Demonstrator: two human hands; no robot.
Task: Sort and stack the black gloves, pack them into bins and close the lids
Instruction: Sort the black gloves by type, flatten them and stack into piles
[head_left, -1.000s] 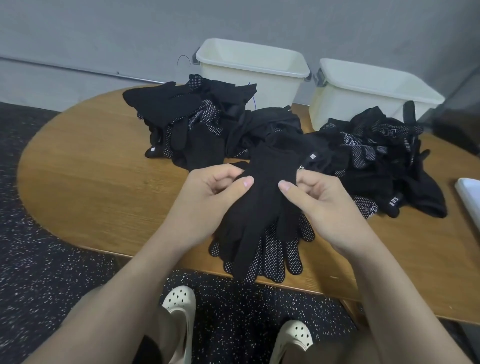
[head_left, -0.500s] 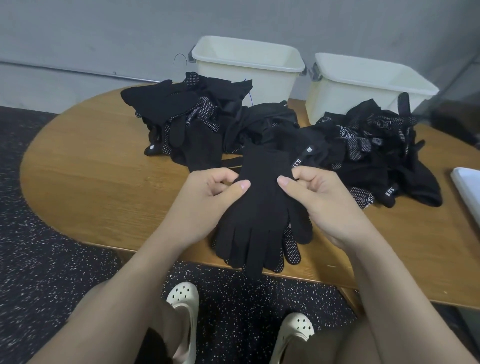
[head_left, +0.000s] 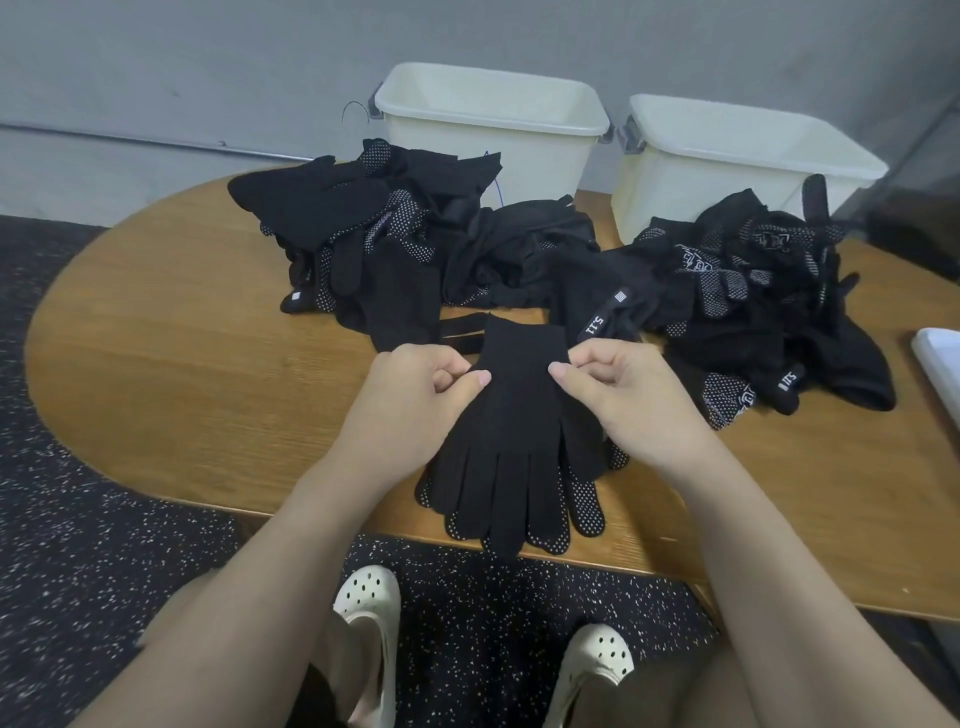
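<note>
The left hand and right hand each pinch one side of the black glove near its cuff. It lies at the near edge of the table, on a dotted glove. It looks soft and light (floppy, so hold both sides). Its long way runs from the cuff, toward the bins, to the fingers, toward the person.

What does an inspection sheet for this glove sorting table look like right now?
Surface: wooden table, rounded end.
Job's things: loose black gloves heaped left and right; aligned glove pair at the near edge; two open white bins at the back, both lidless.
Clutter: white object at the right edge, cut off.
Hands: left hand and right hand pinch the pair's cuff.
Cables: thin wire by the left bin.
Surroundings: grey wall, speckled floor.
</note>
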